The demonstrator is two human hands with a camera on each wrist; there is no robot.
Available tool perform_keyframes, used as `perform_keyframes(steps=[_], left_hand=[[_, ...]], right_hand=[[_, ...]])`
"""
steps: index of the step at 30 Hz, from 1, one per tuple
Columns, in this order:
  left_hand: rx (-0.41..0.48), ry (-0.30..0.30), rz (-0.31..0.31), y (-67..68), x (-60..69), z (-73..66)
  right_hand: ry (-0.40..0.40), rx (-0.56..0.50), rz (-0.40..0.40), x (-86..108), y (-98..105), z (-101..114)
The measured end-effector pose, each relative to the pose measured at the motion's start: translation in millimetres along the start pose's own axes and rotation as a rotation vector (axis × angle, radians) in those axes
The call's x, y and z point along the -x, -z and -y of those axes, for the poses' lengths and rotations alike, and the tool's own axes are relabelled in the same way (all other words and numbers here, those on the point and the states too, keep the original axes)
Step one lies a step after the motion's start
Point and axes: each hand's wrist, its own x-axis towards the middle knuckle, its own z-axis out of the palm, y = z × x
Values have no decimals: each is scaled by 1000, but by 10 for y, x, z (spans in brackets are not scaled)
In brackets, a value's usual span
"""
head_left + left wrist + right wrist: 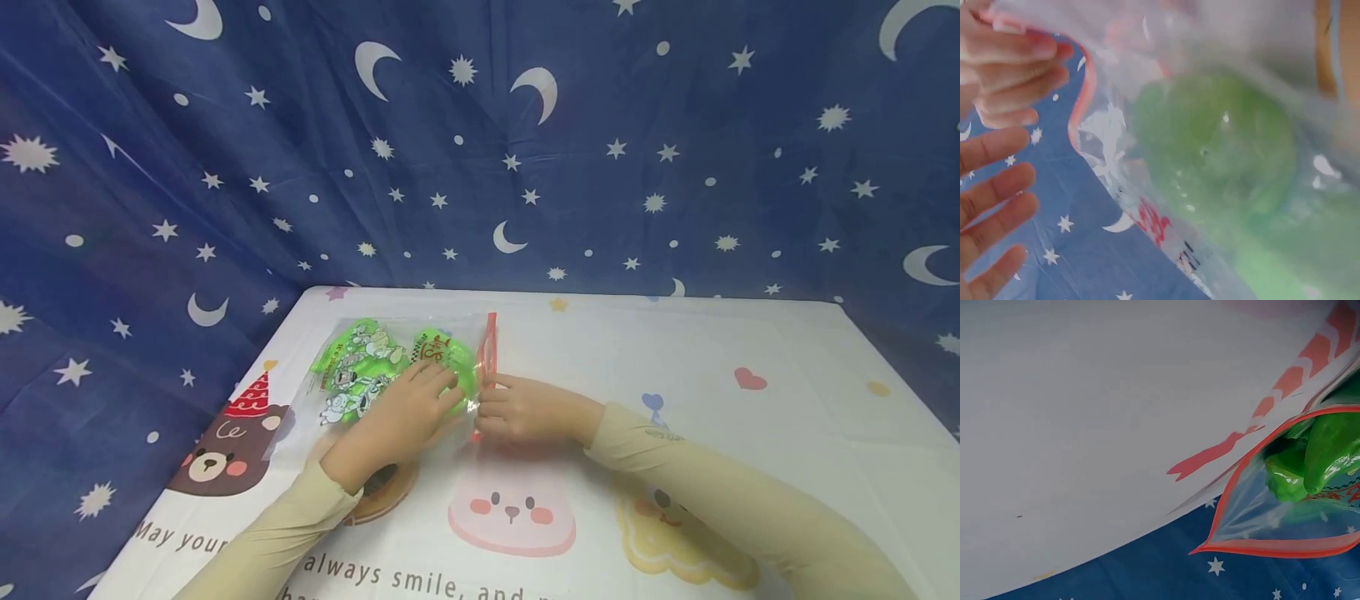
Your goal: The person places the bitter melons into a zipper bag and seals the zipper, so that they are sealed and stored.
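A clear zip bag (358, 375) printed with cartoon figures and red lettering lies left of the table's middle, its red-edged mouth (491, 337) facing right. Inside are glossy green things that look like peppers (1332, 450); the right wrist view looks in through the parted mouth. My left hand (405, 412) is over the bag's front, close to the mouth; in the left wrist view its fingers (1000, 178) are extended and spread, holding nothing. My right hand (525, 408), fingers curled, pinches the bag's red edge from the right. Its fingertips are partly hidden.
The white tablecloth (675, 358) carries printed animals, hearts and lettering. A blue curtain (585, 208) with moons and stars hangs behind the table and along its left side. A printed bear (225, 458) shows left of the bag.
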Motion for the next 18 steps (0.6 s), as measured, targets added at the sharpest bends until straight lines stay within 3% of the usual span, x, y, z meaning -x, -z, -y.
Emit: perform_keyframes(steps=[8, 18], left_hand=[[-130, -136, -3, -19, -4, -187], [-204, -178, -30, -32, 8, -208]], right_hand=[[-11, -3, -15, -34, -14, -31], [-26, -42, -25, -69, -38, -26]])
